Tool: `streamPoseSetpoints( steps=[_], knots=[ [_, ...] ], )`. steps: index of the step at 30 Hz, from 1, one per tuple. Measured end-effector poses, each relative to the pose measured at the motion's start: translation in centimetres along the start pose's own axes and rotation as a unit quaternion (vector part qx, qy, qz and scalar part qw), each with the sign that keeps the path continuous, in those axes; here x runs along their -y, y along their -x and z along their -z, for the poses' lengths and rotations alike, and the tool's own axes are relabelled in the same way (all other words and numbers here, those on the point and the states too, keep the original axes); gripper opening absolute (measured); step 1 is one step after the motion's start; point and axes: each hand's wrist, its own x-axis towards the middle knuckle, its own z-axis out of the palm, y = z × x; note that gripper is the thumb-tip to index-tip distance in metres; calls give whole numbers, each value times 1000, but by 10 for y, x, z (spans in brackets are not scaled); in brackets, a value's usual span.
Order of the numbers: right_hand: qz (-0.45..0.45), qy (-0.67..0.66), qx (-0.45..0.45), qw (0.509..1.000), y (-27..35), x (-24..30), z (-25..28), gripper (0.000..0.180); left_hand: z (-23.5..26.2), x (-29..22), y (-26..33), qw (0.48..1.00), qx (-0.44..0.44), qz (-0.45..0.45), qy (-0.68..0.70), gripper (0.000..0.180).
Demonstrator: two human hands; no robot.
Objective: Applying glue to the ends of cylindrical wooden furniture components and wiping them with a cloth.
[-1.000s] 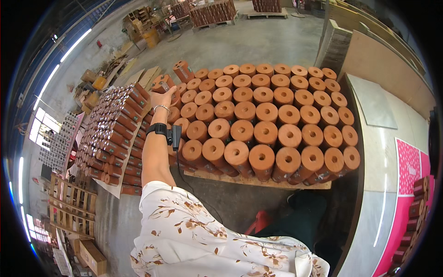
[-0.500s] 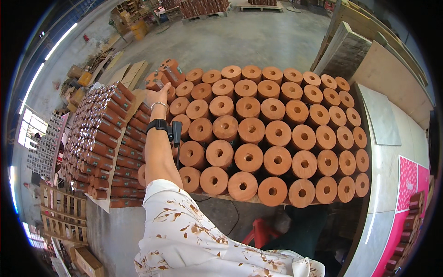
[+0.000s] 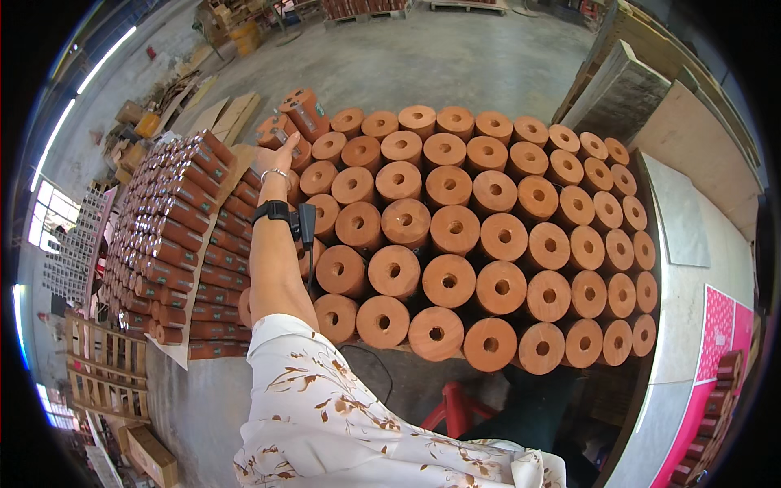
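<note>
At the far left corner of a block of reddish-brown cylinders, my left hand point(image 3: 275, 157) is wrapped around one cylinder point(image 3: 275, 127) that lies on its side, with the thumb up along its right. The other fingers are mostly hidden. Another cylinder point(image 3: 305, 114) with dark marks on its side leans just beyond. Beside the hand stand rows of upright cylinders point(image 3: 447, 187), each with a hole in the middle of its top; some show wood grain. A black band with a small device point(image 3: 285, 218) and a bracelet point(image 3: 275, 172) sit on my left wrist. My right hand is out of view.
A tall stack of similar cylinders point(image 3: 163, 236) rises on the left, with a cardboard sheet point(image 3: 207, 260) along it. A wooden pallet point(image 3: 106, 358) leans below. To the right are a pale tabletop point(image 3: 683, 325) and boards point(image 3: 618, 89). A red stool point(image 3: 455, 411) stands beneath the table.
The view has shifted slightly, so the rows sit a little farther right and lower. My left hand stays at the same corner, its thumb a bit more raised.
</note>
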Motion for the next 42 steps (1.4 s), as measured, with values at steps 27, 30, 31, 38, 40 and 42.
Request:
streamPoseSetpoints(
  steps=[27,30,31,38,40,42],
  knots=[
    [474,-481,-494,547,21,212,42,30,187,-270,516,343,605,-268,667,64],
    [450,-508,-581,449,54,261,94,30,195,-274,579,524,-80,-848,-2,51],
    [440,-514,-600,427,58,265,104,30,184,-270,604,521,-83,-850,5,51],
    [421,-550,-617,374,37,239,151,28,161,-279,702,502,-193,-818,205,39],
    [468,-563,-576,364,24,218,162,28,163,-286,723,472,-116,-838,249,38],
    [479,-540,-580,379,30,196,183,29,171,-295,744,426,-6,-847,319,38]
  ],
)
